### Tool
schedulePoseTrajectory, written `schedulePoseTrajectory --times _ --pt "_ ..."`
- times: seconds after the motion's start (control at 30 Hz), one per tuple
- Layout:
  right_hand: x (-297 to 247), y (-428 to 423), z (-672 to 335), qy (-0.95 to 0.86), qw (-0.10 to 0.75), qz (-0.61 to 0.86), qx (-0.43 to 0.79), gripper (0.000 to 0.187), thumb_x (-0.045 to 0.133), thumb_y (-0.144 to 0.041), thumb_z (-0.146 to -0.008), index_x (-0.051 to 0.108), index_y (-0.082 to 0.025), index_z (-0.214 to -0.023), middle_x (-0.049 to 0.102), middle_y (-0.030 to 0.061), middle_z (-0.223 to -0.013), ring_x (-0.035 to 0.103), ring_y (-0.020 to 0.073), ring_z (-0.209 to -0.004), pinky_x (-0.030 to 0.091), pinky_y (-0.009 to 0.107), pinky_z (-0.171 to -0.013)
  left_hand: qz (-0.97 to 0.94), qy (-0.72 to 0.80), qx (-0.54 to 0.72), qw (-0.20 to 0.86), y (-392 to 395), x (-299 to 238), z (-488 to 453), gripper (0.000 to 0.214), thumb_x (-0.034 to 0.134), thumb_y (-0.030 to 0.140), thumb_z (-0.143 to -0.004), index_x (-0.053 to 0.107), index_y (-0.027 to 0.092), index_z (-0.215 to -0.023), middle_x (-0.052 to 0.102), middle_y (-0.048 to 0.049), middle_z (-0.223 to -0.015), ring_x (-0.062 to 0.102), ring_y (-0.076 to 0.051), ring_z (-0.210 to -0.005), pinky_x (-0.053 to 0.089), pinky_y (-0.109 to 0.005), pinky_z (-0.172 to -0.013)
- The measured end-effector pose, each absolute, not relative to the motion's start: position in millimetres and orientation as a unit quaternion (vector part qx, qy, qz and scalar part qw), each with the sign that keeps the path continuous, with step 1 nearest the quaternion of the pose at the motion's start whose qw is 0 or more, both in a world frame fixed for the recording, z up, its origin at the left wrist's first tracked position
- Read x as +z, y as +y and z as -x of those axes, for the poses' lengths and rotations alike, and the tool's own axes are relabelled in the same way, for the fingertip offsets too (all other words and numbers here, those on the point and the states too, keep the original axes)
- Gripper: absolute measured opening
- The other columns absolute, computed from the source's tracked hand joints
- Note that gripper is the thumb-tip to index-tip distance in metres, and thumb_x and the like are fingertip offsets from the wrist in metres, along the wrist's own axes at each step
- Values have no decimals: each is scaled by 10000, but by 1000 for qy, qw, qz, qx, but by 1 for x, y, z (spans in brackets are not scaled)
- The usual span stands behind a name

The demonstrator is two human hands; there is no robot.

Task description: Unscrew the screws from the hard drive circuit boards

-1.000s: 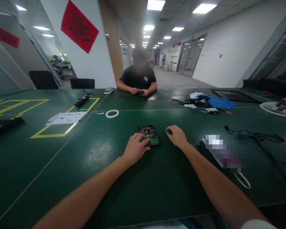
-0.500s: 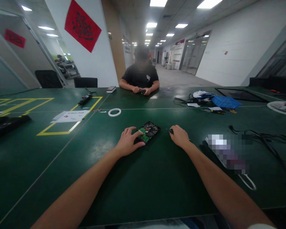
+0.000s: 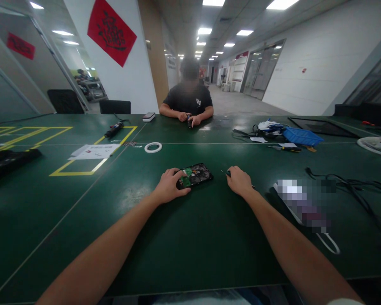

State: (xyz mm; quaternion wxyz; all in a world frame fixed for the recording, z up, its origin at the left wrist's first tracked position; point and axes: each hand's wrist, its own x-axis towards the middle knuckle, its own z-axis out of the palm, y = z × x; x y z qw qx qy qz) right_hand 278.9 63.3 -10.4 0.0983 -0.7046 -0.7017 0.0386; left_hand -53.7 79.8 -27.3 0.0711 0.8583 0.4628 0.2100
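A black hard drive [image 3: 197, 174] with a green circuit board lies flat on the green table [image 3: 165, 237], turned crosswise. My left hand [image 3: 169, 186] grips its left end, fingers curled over the edge. My right hand [image 3: 239, 181] rests on the table to the right of the drive, closed round a small dark screwdriver [image 3: 228, 173] whose tip sticks out toward the drive.
A person in a black shirt [image 3: 188, 101] sits across the table handling a small object. A white tape ring [image 3: 153, 147], papers [image 3: 93, 151], a blue tray [image 3: 301, 136] with tools, black cables [image 3: 352, 184] and a blurred device [image 3: 305, 201] lie around.
My left hand has turned the hard drive from lengthwise to crosswise, with the green board now at the left. My right hand has stayed in place with the screwdriver.
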Motion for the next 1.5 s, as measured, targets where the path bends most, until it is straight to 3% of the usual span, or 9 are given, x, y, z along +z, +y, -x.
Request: schedulePoseTrajectory --times 0.3,0.43,0.63,0.87,1.13,1.37,1.5 --pt "-15 62 -279 -715 70 695 -8 251 462 -325 -1015 629 -183 -1138 620 125 -1172 658 248 -944 467 339 -758 -897 365 185 168 73 -14 67 616 740 474 -815 556 262 -1364 410 -128 -1550 406 -364 -1421 343 -553 -1161" --pt "-16 64 -276 -703 68 708 -18 261 446 -327 -1024 621 -172 -1141 611 139 -1186 665 249 -950 466 343 -774 -888 384 201 154 70 -21 59 645 729 596 -821 560 262 -1346 385 -146 -1561 380 -376 -1434 335 -571 -1156" --pt "-15 63 -278 -701 62 711 -8 286 433 -328 -1027 619 -158 -1162 605 158 -1186 659 262 -980 465 362 -809 -875 421 208 115 70 -27 53 683 721 710 -781 622 301 -1318 490 -133 -1446 469 -392 -1327 388 -581 -1094" --pt "-14 60 -280 -702 78 707 -3 255 489 -344 -1007 646 -170 -1107 640 122 -1118 651 232 -965 482 330 -787 -895 371 189 162 71 -17 61 659 758 627 -796 612 302 -1350 436 -120 -1543 441 -377 -1386 360 -557 -1134" --pt "-13 59 -274 -686 79 723 -3 263 476 -346 -1014 645 -164 -1101 635 149 -1147 664 257 -962 494 357 -797 -915 290 165 227 68 -11 60 566 799 514 -814 641 364 -1337 366 -72 -1621 361 -355 -1475 258 -569 -1194" --pt "-13 58 -275 -686 78 724 -5 267 480 -349 -1012 636 -171 -1134 628 146 -1148 664 272 -994 487 368 -823 -911 295 171 231 75 -13 60 487 728 424 -898 620 411 -1372 509 -58 -1443 474 -307 -1365 347 -500 -1160" --pt "-13 57 -274 -687 73 723 -4 267 474 -353 -1015 631 -171 -1131 625 140 -1159 667 255 -958 483 346 -784 -908 294 185 236 75 -15 60 484 700 413 -920 596 376 -1391 495 -69 -1478 455 -302 -1384 327 -503 -1170"
